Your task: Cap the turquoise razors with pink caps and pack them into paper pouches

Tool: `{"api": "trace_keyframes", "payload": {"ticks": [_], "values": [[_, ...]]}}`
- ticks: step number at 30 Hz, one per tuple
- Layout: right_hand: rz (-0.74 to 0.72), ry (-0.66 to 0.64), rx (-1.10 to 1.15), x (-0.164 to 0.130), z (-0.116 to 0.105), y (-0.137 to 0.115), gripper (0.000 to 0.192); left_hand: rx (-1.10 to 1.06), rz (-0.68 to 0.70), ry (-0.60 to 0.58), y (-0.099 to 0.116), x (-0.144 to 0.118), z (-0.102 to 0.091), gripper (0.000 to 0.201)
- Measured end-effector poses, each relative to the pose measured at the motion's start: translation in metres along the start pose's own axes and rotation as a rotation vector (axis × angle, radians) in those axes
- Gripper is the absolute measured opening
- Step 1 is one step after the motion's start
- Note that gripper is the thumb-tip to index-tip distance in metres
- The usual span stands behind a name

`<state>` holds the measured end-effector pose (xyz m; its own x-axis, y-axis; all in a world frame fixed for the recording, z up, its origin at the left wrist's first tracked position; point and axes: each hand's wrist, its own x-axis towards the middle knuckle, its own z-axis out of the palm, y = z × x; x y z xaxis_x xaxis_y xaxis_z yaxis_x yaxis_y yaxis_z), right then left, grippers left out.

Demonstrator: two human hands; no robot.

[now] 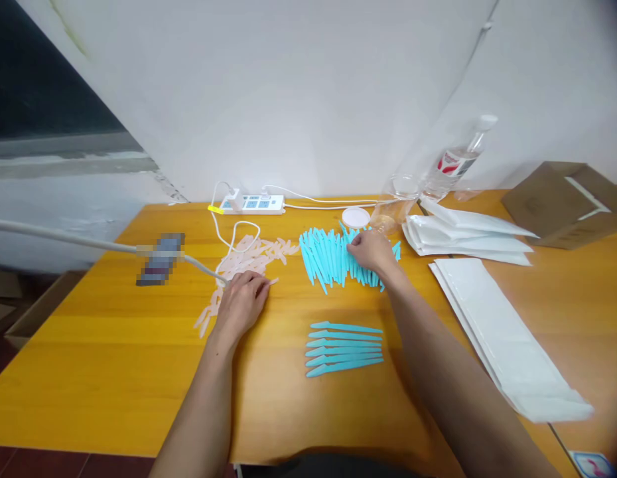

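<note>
My left hand (243,302) rests palm down on the near edge of a spread of pale pink plastic knives (253,259), fingertips touching one of them. My right hand (372,252) lies on a dense pile of turquoise plastic knives (328,259), fingers curled among them; whether it grips one is not visible. Nearer to me, several turquoise knives (344,348) lie side by side in a neat row on the yellow wooden table (114,358), untouched by either hand.
White paper bags lie stacked at the right (468,236) and in a long pile (502,338). A cardboard box (562,202), water bottle (455,162), clear cup (395,202), white lid (355,217), power strip (253,204) and a blurred phone (160,260) stand around.
</note>
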<state>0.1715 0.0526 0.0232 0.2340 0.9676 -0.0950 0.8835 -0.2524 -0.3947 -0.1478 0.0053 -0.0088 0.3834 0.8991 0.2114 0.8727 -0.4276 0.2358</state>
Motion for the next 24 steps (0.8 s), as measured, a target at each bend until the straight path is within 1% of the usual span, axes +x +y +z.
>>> {"api": "trace_keyframes", "payload": {"ticks": [2,3,4,6,7,9,11,12,14,17,21,24], "values": [[-0.042,-0.048,0.123,-0.018,-0.012,0.013,0.019,-0.067,0.002,-0.004,0.003,0.0,-0.001,0.025],[-0.07,-0.14,0.264,-0.028,-0.017,0.021,0.021,-0.127,-0.012,-0.008,0.005,-0.001,-0.002,0.025],[-0.1,-0.275,0.429,-0.039,-0.02,0.029,0.025,-0.209,-0.037,-0.016,0.008,-0.001,-0.002,0.025],[-0.129,-0.498,0.7,-0.059,-0.02,0.044,0.031,-0.421,-0.107,-0.055,0.017,-0.001,-0.002,0.025],[-0.144,-0.582,0.768,-0.068,-0.017,0.051,0.035,-0.541,-0.146,-0.087,0.022,-0.001,-0.002,0.025],[-0.185,-0.683,0.8,-0.08,-0.008,0.06,0.04,-0.771,-0.217,-0.179,0.032,0.0,0.001,0.03],[-0.22,-0.717,0.778,-0.085,0.001,0.064,0.043,-0.948,-0.291,-0.264,0.041,0.0,0.005,0.037],[-0.232,-0.717,0.765,-0.086,0.004,0.065,0.044,-1.008,-0.328,-0.286,0.043,0.001,0.008,0.04],[-0.24,-0.702,0.746,-0.086,0.008,0.064,0.044,-1.074,-0.386,-0.291,0.046,0.0,0.014,0.043],[-0.254,-0.697,0.731,-0.085,0.009,0.063,0.043,-1.085,-0.406,-0.267,0.044,-0.001,0.02,0.042],[-0.247,-0.677,0.717,-0.086,0.008,0.063,0.044,-1.033,-0.372,-0.26,0.045,-0.003,0.023,0.038],[-0.246,-0.673,0.708,-0.087,0.009,0.064,0.044,-0.991,-0.332,-0.227,0.049,-0.003,0.023,0.034]]}}
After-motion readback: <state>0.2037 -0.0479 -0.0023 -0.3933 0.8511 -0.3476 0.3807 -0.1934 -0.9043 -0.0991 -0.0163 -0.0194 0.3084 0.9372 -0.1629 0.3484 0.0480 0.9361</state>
